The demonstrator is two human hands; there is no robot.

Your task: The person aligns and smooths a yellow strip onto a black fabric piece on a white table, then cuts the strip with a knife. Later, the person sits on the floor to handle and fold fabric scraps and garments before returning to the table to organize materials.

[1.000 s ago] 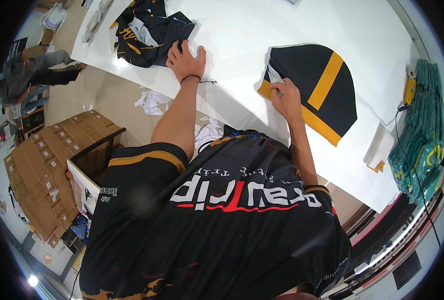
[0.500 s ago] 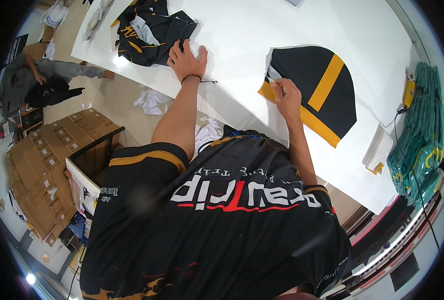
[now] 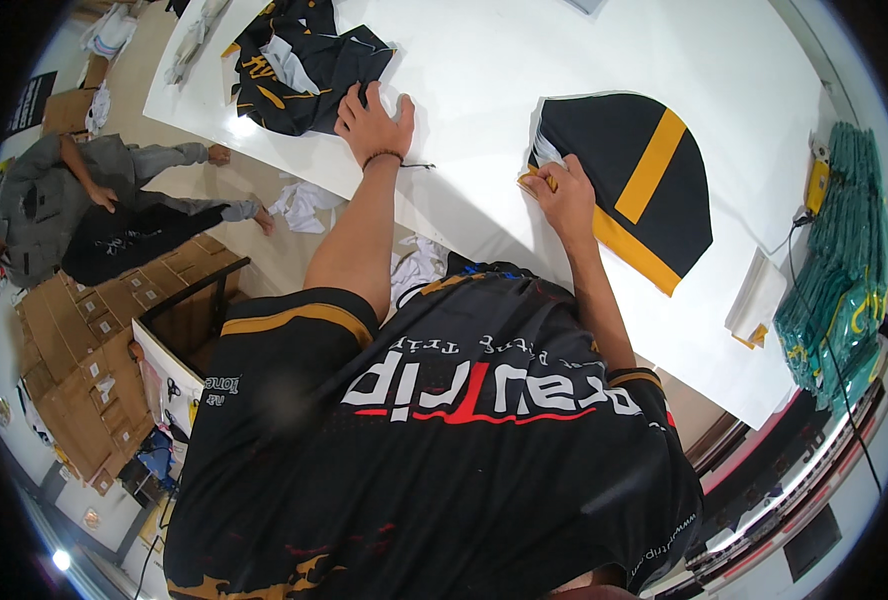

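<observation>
A black fabric panel [image 3: 654, 140] with a rounded top, a yellow stripe and a yellow lower band lies flat on the white table. My right hand [image 3: 567, 200] pinches its lower left corner, where the pale underside shows beside the fingers. Farther left, my left hand [image 3: 375, 125] rests on the tabletop with fingers spread, holding nothing. Its fingertips are at the edge of a crumpled black garment [image 3: 309, 85] with yellow markings and a white patch.
The white table [image 3: 464, 60] has a stack of bagged green garments [image 3: 839, 270] at its right edge. Near them lies a small white-and-yellow piece [image 3: 757, 300]. Cardboard boxes [image 3: 94, 350] stand at left, near another person [image 3: 54, 210]. White scraps [image 3: 306, 205] lie on the floor.
My right hand has shifted slightly left and down to the panel's corner. My left hand has stayed put. The other person has stepped closer, beside the boxes.
</observation>
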